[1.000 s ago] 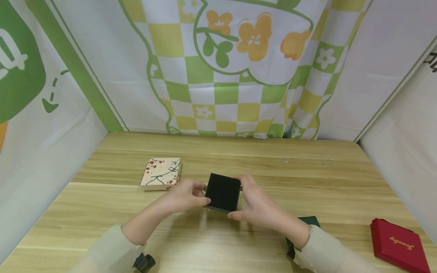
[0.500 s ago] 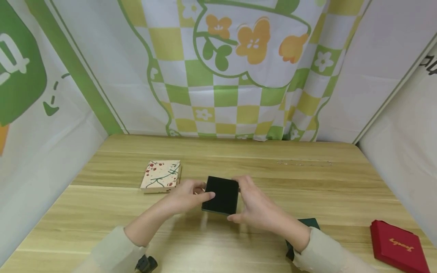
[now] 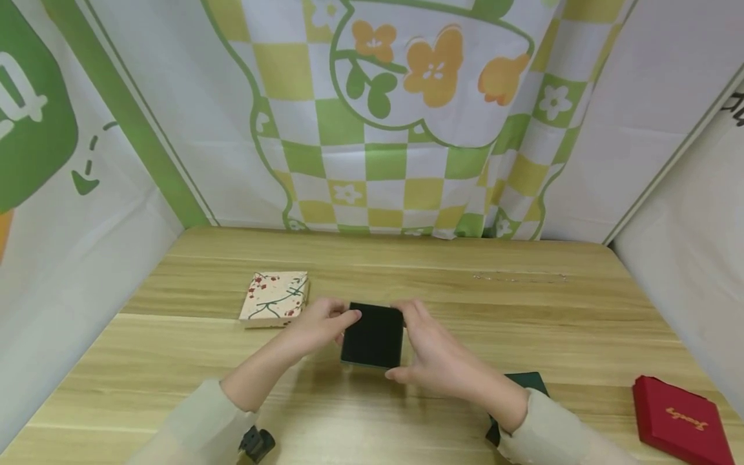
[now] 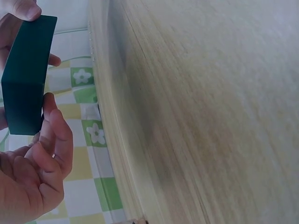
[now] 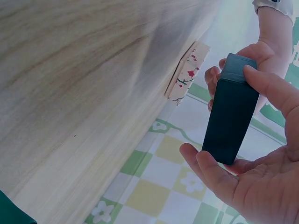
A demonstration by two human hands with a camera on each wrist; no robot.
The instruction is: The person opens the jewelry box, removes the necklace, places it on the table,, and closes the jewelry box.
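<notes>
A squarish dark-green box [image 3: 372, 338], its broad black face toward the head camera, is held above the desk [image 3: 325, 413] by left fingers [image 3: 332, 306] at its ten o'clock corner and right fingers [image 3: 410, 310] at one and five o'clock.

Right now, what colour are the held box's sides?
Dark green; the held box shows best in the right wrist view.

A person's 2 bare forearms [image 3: 258, 380] reach forward from pale sleeves [image 3: 200, 416] and angle inward, bringing 2 gripping hands near each other, not touching. The left hand [image 3: 318, 328] extends its thumb [image 3: 350, 317] above bent fingers [image 4: 53, 163]. The right hand [image 3: 427, 349], palm facing the left, sets thumb and fingertips wide apart.
</notes>
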